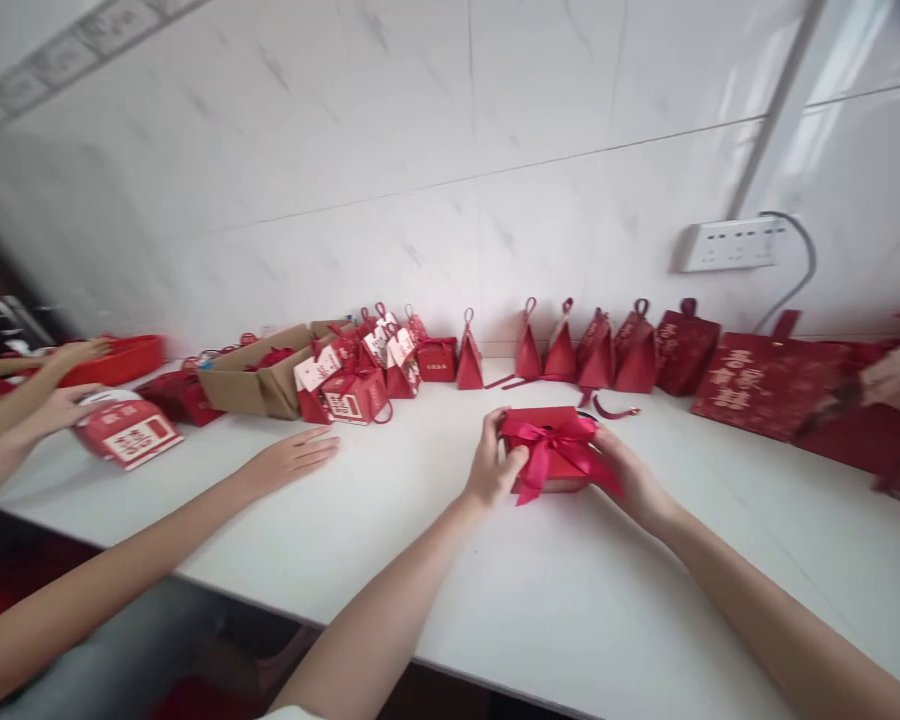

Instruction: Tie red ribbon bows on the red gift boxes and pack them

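A small red gift box [555, 415] with a bright pink ribbon bow [546, 450] on its front sits on or just over the white table [570, 580]. My left hand [496, 462] grips its left side, thumb pressed on the front near the bow. On the right side, my right hand [634, 482] holds the box by its edge, the fingers partly behind the ribbon tail. Just behind the box lies a loose dark red strap [613, 412]. Past it stand several red pyramid-shaped boxes [560, 352] with loops on top.
Left of me a co-worker's hand [294, 462] lies flat on the table; another hand touches a red and white box [136, 432]. An open cardboard box [259, 385], a red basket [131, 357] and red gift bags [769, 385] line the tiled wall, below a power strip [735, 247].
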Motion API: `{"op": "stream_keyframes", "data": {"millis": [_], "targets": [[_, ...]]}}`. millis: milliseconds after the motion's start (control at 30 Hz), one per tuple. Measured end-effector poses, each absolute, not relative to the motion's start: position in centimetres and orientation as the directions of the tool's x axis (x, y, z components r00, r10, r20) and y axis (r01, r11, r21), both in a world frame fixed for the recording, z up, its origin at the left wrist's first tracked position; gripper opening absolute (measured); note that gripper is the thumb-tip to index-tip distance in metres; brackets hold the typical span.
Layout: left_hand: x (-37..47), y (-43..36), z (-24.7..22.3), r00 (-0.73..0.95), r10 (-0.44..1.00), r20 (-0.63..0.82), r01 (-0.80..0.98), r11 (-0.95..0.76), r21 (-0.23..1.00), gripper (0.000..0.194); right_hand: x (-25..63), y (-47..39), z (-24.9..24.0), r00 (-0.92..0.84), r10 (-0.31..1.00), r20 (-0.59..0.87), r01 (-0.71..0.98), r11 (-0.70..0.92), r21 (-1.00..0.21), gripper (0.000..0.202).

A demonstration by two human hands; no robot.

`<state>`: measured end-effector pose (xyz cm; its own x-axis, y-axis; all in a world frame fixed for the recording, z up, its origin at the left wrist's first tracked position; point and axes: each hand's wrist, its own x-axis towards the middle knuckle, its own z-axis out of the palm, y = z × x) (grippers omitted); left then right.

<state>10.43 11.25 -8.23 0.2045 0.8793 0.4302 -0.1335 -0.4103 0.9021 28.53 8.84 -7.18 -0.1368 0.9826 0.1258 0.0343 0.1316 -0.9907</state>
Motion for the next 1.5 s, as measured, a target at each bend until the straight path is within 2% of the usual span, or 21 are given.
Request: {"op": "stream_keyframes", "data": {"millis": [300, 467, 567, 733, 833, 967, 1133, 1233, 1400, 1500], "targets": [[9.9, 11.3, -8.4, 0.233, 0.858, 0.459, -0.065, -0.457, 0.887, 0.056, 28.6, 8.8, -7.6, -0.177, 0.969, 0.174, -0.191, 0.140, -0.972, 0.045], [9.9, 11.4, -8.6, 0.249, 0.847, 0.470, -0.064, -0.470, 0.880, 0.054, 28.6, 8.9, -7.7, -0.153, 0.975, 0.164, -0.161, 0.139, -0.977, 0.049], [9.9, 11.3, -8.6, 0.254, 0.845, 0.471, -0.065, -0.471, 0.880, 0.055, 28.5, 8.5, -7.5, -0.078, 0.986, 0.148, -0.142, 0.136, -0.981, 0.045], [10.0, 11.1, -8.5, 0.235, 0.832, 0.503, -0.074, -0.501, 0.862, 0.051, 27.6, 7.2, -6.1, 0.070, 0.976, 0.208, 0.037, 0.206, -0.978, 0.046], [10.0, 11.0, -8.4, 0.257, 0.832, 0.492, -0.098, -0.484, 0.870, 0.042, 27.1, 6.8, -5.4, 0.079, 0.973, 0.217, 0.024, 0.215, -0.976, 0.046], [10.1, 10.8, -8.3, 0.270, 0.838, 0.475, -0.156, -0.449, 0.880, 0.040, 27.1, 7.0, -5.3, 0.064, 0.973, 0.220, -0.003, 0.220, -0.975, 0.046], [10.7, 10.3, -7.6, 0.100, 0.906, 0.412, -0.196, -0.388, 0.901, 0.031, 26.8, 7.1, -5.6, 0.085, 0.965, 0.249, 0.051, 0.246, -0.968, 0.048], [10.8, 9.8, -7.0, 0.025, 0.917, 0.398, -0.111, -0.393, 0.913, 0.026, 26.6, 7.0, -5.6, 0.101, 0.958, 0.267, 0.072, 0.261, -0.963, 0.047], [10.8, 9.3, -6.7, -0.059, 0.827, 0.559, 0.151, -0.546, 0.824, 0.018, 26.6, 6.9, -5.5, 0.119, 0.955, 0.271, 0.071, 0.265, -0.962, 0.045], [10.8, 9.4, -6.9, -0.091, 0.775, 0.625, 0.232, -0.594, 0.770, 0.016, 26.8, 7.0, -5.5, 0.109, 0.957, 0.268, 0.047, 0.265, -0.963, 0.045]]}}
